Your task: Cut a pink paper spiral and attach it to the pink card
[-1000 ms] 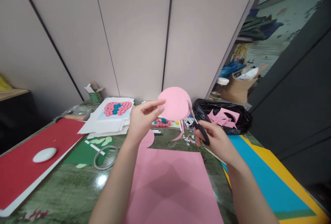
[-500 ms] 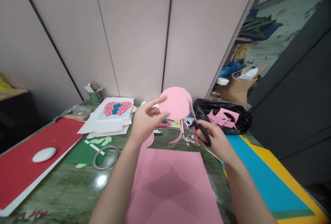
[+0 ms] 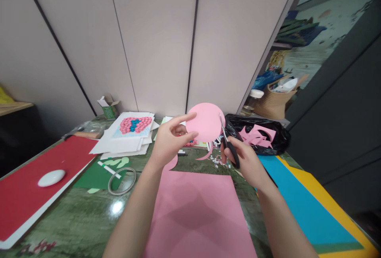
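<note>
My left hand (image 3: 168, 142) pinches a pink paper circle (image 3: 205, 121) by its left edge and holds it up above the table. My right hand (image 3: 242, 158) grips black-handled scissors (image 3: 228, 143), their blades at the circle's right edge. A thin curved pink offcut (image 3: 207, 155) hangs from the circle's lower edge. Under both hands lies a large pink paper sheet (image 3: 198, 214) on the green table.
A black bag (image 3: 279, 139) with pink scraps lies at the right. Blue and yellow sheets (image 3: 300, 206) lie at the right, a red board (image 3: 26, 194) with a white oval at the left. White papers with a pink-and-blue heart (image 3: 133, 125), a wire ring (image 3: 122, 180) and green paper are behind.
The pink circle has turned and shifted slightly right in my left hand. My right hand with the scissors has moved a little left along the circle's edge, and the hanging offcut has swung.
</note>
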Demonstrator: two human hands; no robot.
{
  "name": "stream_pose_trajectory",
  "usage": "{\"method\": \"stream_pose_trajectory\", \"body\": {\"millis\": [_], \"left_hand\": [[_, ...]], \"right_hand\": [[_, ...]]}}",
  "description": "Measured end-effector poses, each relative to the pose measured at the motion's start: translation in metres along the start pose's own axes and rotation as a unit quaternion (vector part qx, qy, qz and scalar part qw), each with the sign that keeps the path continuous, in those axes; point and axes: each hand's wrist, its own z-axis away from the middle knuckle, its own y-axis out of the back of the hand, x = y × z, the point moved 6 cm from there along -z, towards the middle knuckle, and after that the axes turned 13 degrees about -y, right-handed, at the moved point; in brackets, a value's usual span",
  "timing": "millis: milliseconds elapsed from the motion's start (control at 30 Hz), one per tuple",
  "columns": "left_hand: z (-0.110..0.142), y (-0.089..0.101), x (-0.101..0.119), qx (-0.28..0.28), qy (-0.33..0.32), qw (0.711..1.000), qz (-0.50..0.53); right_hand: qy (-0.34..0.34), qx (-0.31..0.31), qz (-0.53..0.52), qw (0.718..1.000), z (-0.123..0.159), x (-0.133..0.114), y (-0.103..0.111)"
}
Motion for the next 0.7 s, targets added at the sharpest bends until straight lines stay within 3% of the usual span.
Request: {"method": "stream_pose_trajectory", "body": {"millis": [700], "left_hand": [[-0.0015,0.0045,0.0047,0.021,-0.045,0.998,-0.049]], "right_hand": [[0.009,0.006,0.009,1.000,0.0017,0.0022,0.0008]]}}
